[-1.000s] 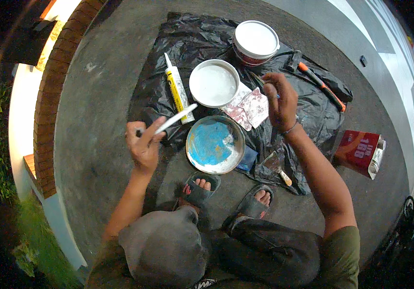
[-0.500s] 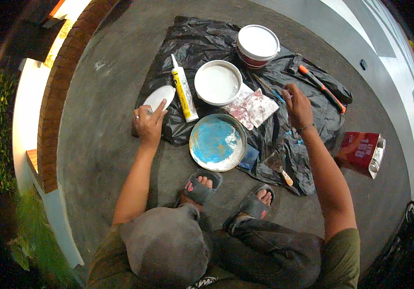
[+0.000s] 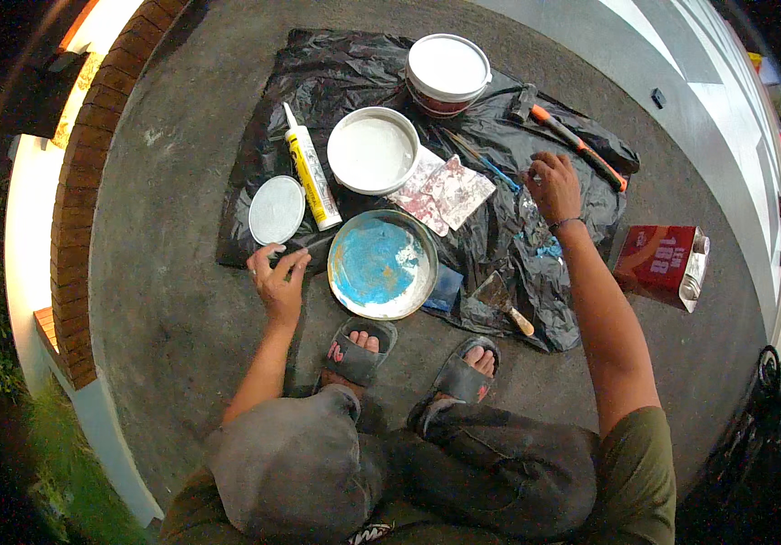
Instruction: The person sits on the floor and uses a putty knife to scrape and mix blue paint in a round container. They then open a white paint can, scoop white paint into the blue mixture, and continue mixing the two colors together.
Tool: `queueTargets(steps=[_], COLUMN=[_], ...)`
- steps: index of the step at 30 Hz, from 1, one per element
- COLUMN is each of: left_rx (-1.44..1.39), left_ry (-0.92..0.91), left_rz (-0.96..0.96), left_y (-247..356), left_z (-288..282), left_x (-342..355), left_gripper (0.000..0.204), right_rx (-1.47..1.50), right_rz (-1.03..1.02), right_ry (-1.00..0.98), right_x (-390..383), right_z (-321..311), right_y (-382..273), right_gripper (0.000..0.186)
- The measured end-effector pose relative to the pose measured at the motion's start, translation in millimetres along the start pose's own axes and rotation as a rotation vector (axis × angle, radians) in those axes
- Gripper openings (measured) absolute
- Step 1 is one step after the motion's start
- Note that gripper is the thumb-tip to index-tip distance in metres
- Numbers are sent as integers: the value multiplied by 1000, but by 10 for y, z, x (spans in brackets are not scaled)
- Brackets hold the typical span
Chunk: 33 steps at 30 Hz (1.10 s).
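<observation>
Grey concrete floor [image 3: 181, 300] carries a black plastic sheet [image 3: 536, 163] and a red carton [image 3: 658, 256].

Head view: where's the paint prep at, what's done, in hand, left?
Done: the white paint tub is open, its round lid lying on the black sheet, and blue paint is smeared in the pan. In hand: the left hand grips a thin dark tool at the sheet's edge; the right hand reaches near the hammer. Left: the second bucket is lidded, and the scraper lies untouched.

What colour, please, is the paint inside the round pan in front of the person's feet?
Blue with whitish streaks, in the round pan, shown in the head view.
</observation>
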<state>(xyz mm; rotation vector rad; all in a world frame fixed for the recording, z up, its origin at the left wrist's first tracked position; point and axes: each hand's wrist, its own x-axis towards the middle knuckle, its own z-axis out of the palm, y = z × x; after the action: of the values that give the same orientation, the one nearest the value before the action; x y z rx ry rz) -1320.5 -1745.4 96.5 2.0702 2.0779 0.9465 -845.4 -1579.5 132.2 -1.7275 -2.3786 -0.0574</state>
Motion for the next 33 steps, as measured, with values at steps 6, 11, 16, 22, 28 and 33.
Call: queueTargets(steps=[6,11,16,22,28,33], left_rx=[-207,-270,-435,-403,-454,-467], left_ry=[-194,-183,-152,-139,-158,-195], left_rz=[-47,-14,-179,-191,-446,-503], left_y=[210,424,394,292,251,236], left_z=[-33,34,100,82,100,143], left_x=[-274,-350,-366,-263,-327,-366], left_gripper=[27,57,53,46,47,45], right_rx=[14,112,196,214,191,144], right_rz=[-10,0,-60,-66,-39,-101], right_ry=[50,184,294,355,320,342], right_x=[80,259,688,1138,1072,1100], right_z=[47,129,175,108,250,280], right_y=[-92,-193,-406,-708,-742,-681], right_gripper=[21,24,25,22,23,25])
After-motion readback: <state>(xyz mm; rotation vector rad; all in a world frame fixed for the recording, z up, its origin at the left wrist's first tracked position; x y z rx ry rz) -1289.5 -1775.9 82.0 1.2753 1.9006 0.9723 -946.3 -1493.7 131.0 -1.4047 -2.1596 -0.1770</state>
